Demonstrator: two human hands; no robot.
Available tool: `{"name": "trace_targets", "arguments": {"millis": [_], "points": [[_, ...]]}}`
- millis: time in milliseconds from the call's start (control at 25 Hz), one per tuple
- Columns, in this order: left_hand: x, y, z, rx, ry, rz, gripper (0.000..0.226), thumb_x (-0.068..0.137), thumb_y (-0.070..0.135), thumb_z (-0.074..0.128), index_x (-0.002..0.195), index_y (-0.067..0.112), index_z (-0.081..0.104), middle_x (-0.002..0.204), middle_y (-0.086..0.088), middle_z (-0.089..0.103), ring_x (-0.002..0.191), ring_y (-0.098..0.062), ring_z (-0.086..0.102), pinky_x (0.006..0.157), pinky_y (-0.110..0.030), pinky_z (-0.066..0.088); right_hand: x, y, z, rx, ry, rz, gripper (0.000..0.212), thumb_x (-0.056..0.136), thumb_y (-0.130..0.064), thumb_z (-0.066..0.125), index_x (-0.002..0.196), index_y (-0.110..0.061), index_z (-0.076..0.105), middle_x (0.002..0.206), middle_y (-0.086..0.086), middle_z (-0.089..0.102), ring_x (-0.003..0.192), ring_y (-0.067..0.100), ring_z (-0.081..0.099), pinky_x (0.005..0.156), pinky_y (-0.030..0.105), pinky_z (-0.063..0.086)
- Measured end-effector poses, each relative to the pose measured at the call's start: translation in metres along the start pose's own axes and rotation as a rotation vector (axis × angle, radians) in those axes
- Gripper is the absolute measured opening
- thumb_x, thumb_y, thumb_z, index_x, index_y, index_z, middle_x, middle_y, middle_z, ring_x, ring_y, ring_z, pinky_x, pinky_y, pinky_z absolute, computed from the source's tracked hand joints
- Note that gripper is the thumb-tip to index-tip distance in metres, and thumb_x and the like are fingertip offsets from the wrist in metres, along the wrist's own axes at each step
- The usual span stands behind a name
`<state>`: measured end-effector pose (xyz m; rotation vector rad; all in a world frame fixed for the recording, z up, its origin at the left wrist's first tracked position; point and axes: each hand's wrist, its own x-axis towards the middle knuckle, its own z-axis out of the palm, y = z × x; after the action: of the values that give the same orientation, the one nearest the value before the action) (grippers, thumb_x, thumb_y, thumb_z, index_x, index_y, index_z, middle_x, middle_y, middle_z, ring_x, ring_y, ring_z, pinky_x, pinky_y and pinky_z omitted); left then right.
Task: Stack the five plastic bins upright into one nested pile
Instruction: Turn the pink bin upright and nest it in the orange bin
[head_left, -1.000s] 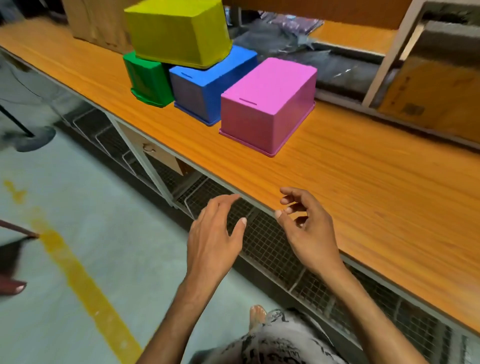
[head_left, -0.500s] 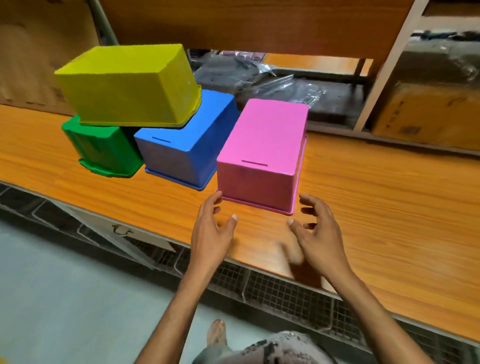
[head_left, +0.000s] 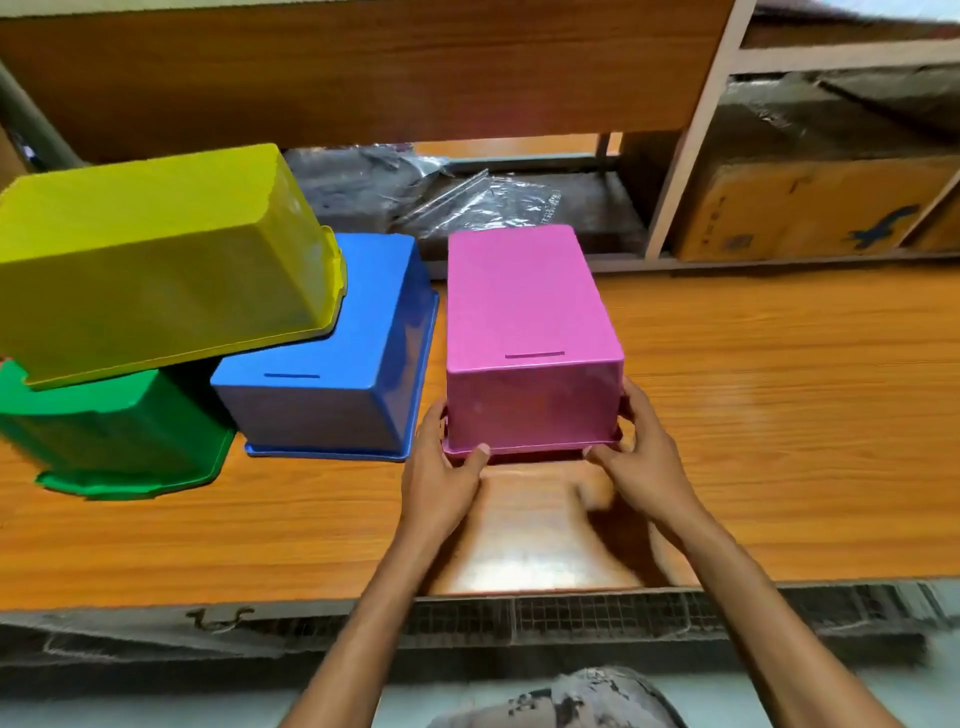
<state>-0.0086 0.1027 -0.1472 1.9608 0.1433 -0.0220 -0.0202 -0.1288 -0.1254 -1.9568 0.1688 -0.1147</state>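
Both hands, left hand (head_left: 441, 467) and right hand (head_left: 641, 457), grasp the near corners of the inverted pink bin (head_left: 524, 332); the blue bin (head_left: 337, 364) stands just left of it.

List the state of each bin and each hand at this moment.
pink bin: upside down on the table, gripped at its near rim.
blue bin: upside down, untouched.
green bin: upside down, under the yellow one.
yellow bin: upside down, tilted across green and blue.
left hand: gripping pink bin.
right hand: gripping pink bin.
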Motion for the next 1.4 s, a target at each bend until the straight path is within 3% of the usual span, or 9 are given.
{"name": "trace_targets", "arguments": {"millis": [120,280,440,600,760,920,1040,1200,1400], "points": [[0.013,0.044,-0.017,-0.25,0.048,0.074,0.056,0.092,0.022,0.077,0.143,0.027,0.054,0.125,0.024,0.063,0.11,0.019,0.06,0.086,-0.003,0.047,0.008,-0.04,-0.024,0.077,0.063,-0.148,0.095,0.069,0.003,0.067,0.156,-0.023,0.041,0.148,-0.008,0.055,0.131,-0.005,0.052,0.091,0.007,0.047],[0.038,0.117,-0.046,-0.518,0.081,0.217,0.044,0.094,0.023,0.072,0.137,0.019,0.064,0.122,0.009,0.073,0.114,-0.003,0.068,0.095,-0.02,0.054,0.033,-0.104,-0.052,0.058,0.215,-0.415,0.086,0.076,0.005,0.068,0.153,-0.023,0.044,0.153,-0.008,0.052,0.14,0.004,0.05,0.112,0.027,0.046],[0.053,0.168,-0.053,-0.589,-0.019,0.367,0.04,0.096,0.022,0.07,0.136,0.017,0.065,0.124,0.005,0.075,0.118,-0.009,0.068,0.102,-0.03,0.054,0.063,-0.138,-0.07,0.1,0.611,-0.513,0.041,0.09,0.001,0.058,0.127,-0.013,0.069,0.12,-0.008,0.072,0.11,0.007,0.068,0.096,0.032,0.056],[0.053,0.176,-0.043,-0.46,-0.044,0.504,0.043,0.095,0.016,0.073,0.137,0.017,0.064,0.13,0.001,0.072,0.122,-0.013,0.067,0.106,-0.039,0.054,0.074,-0.133,-0.091,0.179,0.793,-0.296,0.025,0.087,-0.013,0.066,0.11,-0.016,0.076,0.089,-0.009,0.073,0.075,0.001,0.064,0.072,0.029,0.054],[0.028,0.141,-0.024,-0.157,0.016,0.569,0.05,0.093,0.014,0.073,0.137,0.035,0.062,0.121,0.017,0.063,0.107,-0.004,0.065,0.087,-0.032,0.06,0.069,-0.123,-0.109,0.48,0.779,-0.156,0.021,0.089,0.001,0.065,0.102,-0.014,0.071,0.08,-0.007,0.076,0.068,-0.002,0.069,0.07,0.021,0.056],[0.018,0.125,-0.006,0.059,0.148,0.752,0.073,0.082,-0.002,0.064,0.146,0.033,0.058,0.099,0.013,0.049,0.072,-0.007,0.051,0.064,-0.02,0.046,0.066,-0.115,-0.123,0.651,0.741,-0.067,0.013,0.097,-0.005,0.066,0.106,-0.013,0.067,0.086,-0.004,0.074,0.067,-0.001,0.069,0.071,0.023,0.056],[0.018,0.143,0.003,0.049,0.245,0.768,0.068,0.079,-0.002,0.062,0.142,0.026,0.063,0.094,0.008,0.048,0.066,-0.006,0.043,0.065,-0.016,0.038,0.051,-0.103,-0.129,0.576,0.534,-0.015,0.033,0.097,-0.009,0.066,0.126,-0.026,0.066,0.099,-0.005,0.07,0.089,0.006,0.065,0.083,0.033,0.051],[0.04,0.145,0.002,-0.187,0.145,0.577,0.064,0.085,-0.01,0.063,0.137,0.026,0.065,0.097,-0.01,0.058,0.077,-0.016,0.057,0.072,-0.03,0.052,-0.001,-0.073,-0.109,0.506,0.171,0.188,0.057,0.096,0.0,0.061,0.14,-0.036,0.059,0.118,-0.004,0.071,0.102,0.008,0.065,0.083,0.034,0.051],[0.067,0.112,0.013,-0.258,0.132,0.406,0.054,0.092,-0.006,0.066,0.139,0.021,0.061,0.115,-0.001,0.064,0.1,-0.014,0.065,0.094,-0.033,0.054,-0.027,-0.077,-0.097,0.172,0.222,-0.103,0.074,0.09,0.008,0.065,0.147,-0.039,0.054,0.133,-0.001,0.06,0.104,-0.002,0.06,0.087,0.017,0.049]]}}
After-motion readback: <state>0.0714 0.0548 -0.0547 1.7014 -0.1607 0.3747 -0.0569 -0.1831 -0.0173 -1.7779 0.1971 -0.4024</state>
